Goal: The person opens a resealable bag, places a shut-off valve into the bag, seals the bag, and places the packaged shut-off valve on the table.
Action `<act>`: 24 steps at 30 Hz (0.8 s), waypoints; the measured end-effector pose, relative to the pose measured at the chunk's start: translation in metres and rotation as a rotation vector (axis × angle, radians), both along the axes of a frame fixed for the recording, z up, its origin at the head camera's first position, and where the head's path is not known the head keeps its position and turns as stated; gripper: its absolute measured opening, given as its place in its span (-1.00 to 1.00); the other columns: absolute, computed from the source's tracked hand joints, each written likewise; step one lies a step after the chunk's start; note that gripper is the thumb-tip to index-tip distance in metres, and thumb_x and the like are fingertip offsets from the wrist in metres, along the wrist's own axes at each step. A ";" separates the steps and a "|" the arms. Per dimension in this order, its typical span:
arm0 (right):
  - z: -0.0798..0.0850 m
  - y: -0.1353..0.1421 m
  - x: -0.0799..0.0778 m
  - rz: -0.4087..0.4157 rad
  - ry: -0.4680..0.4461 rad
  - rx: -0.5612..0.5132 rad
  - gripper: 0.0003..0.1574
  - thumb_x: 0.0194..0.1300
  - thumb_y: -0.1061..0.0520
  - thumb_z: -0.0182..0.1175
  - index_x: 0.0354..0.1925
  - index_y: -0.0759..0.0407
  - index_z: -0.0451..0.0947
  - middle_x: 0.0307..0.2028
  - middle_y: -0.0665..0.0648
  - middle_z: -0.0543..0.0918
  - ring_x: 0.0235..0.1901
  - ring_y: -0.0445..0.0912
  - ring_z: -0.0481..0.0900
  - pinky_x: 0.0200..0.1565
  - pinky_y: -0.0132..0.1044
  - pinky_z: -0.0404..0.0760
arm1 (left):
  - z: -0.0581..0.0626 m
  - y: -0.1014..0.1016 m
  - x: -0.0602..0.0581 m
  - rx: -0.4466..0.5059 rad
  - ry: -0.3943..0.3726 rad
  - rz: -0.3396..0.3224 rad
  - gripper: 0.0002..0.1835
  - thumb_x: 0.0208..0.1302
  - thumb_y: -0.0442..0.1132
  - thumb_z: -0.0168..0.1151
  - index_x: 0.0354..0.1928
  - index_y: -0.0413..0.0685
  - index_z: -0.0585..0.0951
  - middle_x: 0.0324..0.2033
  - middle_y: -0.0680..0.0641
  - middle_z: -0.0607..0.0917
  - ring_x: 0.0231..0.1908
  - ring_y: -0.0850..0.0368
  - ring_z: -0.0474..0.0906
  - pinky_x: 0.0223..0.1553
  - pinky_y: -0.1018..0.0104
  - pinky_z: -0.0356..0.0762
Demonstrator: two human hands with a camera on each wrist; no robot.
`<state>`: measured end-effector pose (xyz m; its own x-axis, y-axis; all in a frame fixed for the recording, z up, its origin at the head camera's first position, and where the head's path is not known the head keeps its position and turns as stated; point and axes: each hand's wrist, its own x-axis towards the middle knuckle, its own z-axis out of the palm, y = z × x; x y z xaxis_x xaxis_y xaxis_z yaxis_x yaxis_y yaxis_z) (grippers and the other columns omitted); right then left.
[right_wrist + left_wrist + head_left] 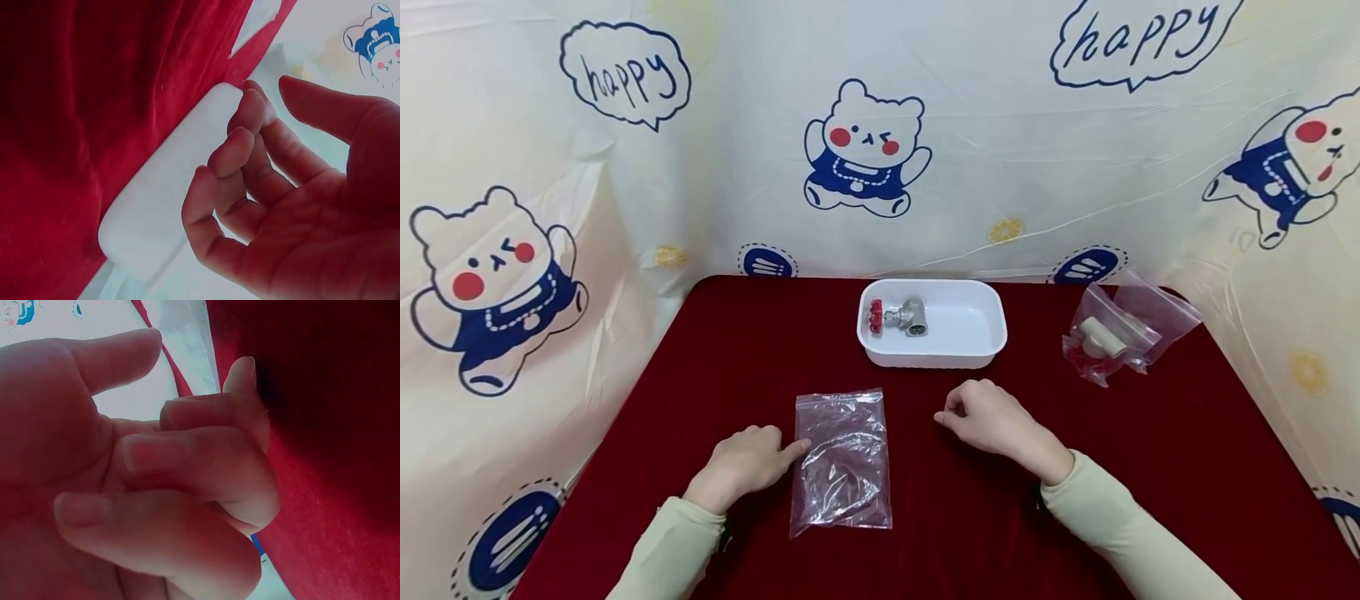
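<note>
A flat, clear plastic zip bag point(841, 475) lies on a dark red cloth point(752, 342), its zip edge toward 12 o'clock. At its 9 o'clock side is the person's left hand point(741, 465), its thumb extended over the bag's edge and its other fingers loosely bent, gripping nothing; whether the thumb presses on the plastic I cannot tell. Between 2 and 3 o'clock from the bag, the right hand point(992, 421) has relaxed, curved fingers with a gap to the thumb, and it is also without a hold. Both arms wear pale green sleeves point(677, 537). Toward 1 o'clock from the bag stands a white rectangular plastic tray point(966, 321); within it, on the 9 o'clock side, a grey metal valve point(914, 317) lies with its red handwheel point(876, 317) pointing to 9 o'clock. Well apart from the tray, at 3 o'clock, crumpled clear plastic packaging point(1172, 318) contains an off-white tubular fitting point(1103, 337). A white printed curtain point(970, 158) hangs at 12 o'clock.
</note>
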<state>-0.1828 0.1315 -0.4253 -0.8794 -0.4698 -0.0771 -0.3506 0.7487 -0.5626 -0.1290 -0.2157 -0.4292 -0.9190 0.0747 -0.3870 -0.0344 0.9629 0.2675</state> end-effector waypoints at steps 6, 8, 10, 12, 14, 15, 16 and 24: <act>-0.009 -0.014 0.005 0.044 -0.013 -0.016 -0.65 0.44 0.09 0.37 -0.54 0.04 0.71 -0.71 -0.13 0.49 -0.65 -0.20 0.41 -0.48 -0.25 0.48 | 0.000 -0.001 0.001 0.014 0.001 -0.016 -0.49 0.53 0.14 0.20 -0.53 -0.05 0.52 -0.60 -0.05 0.47 -0.57 0.07 0.41 -0.51 0.18 0.36; -0.012 -0.015 0.009 0.044 -0.021 -0.019 -0.65 0.44 0.10 0.37 -0.54 0.03 0.71 -0.71 -0.13 0.49 -0.65 -0.21 0.41 -0.49 -0.26 0.47 | -0.001 0.001 0.000 0.024 0.004 -0.025 -0.49 0.53 0.13 0.21 -0.54 -0.05 0.52 -0.61 -0.05 0.48 -0.57 0.07 0.40 -0.51 0.18 0.35; -0.015 -0.014 0.012 0.048 -0.027 -0.019 -0.65 0.44 0.10 0.38 -0.54 0.02 0.70 -0.71 -0.13 0.48 -0.65 -0.22 0.40 -0.49 -0.27 0.46 | -0.002 0.005 -0.002 0.038 0.002 -0.031 -0.48 0.52 0.13 0.22 -0.56 -0.05 0.52 -0.62 -0.04 0.48 -0.60 0.08 0.39 -0.53 0.21 0.33; -0.017 -0.015 0.013 0.050 -0.037 -0.011 -0.65 0.44 0.09 0.37 -0.54 0.00 0.70 -0.70 -0.14 0.48 -0.65 -0.23 0.41 -0.49 -0.27 0.46 | -0.002 0.010 -0.004 0.049 0.000 -0.040 -0.47 0.52 0.13 0.22 -0.57 -0.04 0.52 -0.64 -0.03 0.48 -0.61 0.10 0.38 -0.54 0.22 0.32; -0.019 -0.016 0.014 0.053 -0.042 -0.004 -0.65 0.44 0.08 0.37 -0.54 -0.01 0.69 -0.70 -0.14 0.49 -0.65 -0.23 0.42 -0.50 -0.28 0.47 | -0.002 0.016 -0.006 0.059 0.001 -0.049 -0.46 0.52 0.13 0.22 -0.59 -0.03 0.52 -0.65 -0.03 0.47 -0.62 0.11 0.37 -0.55 0.24 0.31; -0.019 -0.017 0.014 0.054 -0.039 -0.001 -0.65 0.44 0.08 0.38 -0.54 -0.01 0.69 -0.70 -0.14 0.49 -0.66 -0.23 0.42 -0.50 -0.27 0.47 | -0.002 0.019 -0.008 0.065 0.001 -0.052 -0.46 0.52 0.13 0.23 -0.59 -0.03 0.52 -0.66 -0.02 0.48 -0.63 0.12 0.37 -0.56 0.25 0.30; -0.019 -0.017 0.015 0.052 -0.040 0.003 -0.66 0.44 0.08 0.38 -0.54 -0.01 0.70 -0.70 -0.14 0.49 -0.66 -0.23 0.42 -0.50 -0.27 0.47 | -0.003 0.022 -0.009 0.066 0.002 -0.055 -0.46 0.52 0.14 0.23 -0.60 -0.02 0.52 -0.66 -0.02 0.47 -0.63 0.12 0.36 -0.56 0.26 0.29; -0.017 -0.023 0.018 0.065 -0.038 0.004 -0.67 0.44 0.09 0.38 -0.53 0.01 0.72 -0.72 -0.14 0.46 -0.69 -0.23 0.39 -0.54 -0.29 0.43 | -0.003 0.048 -0.020 0.040 0.018 -0.127 -0.43 0.52 0.15 0.23 -0.63 0.00 0.49 -0.65 -0.02 0.48 -0.63 0.12 0.37 -0.56 0.24 0.32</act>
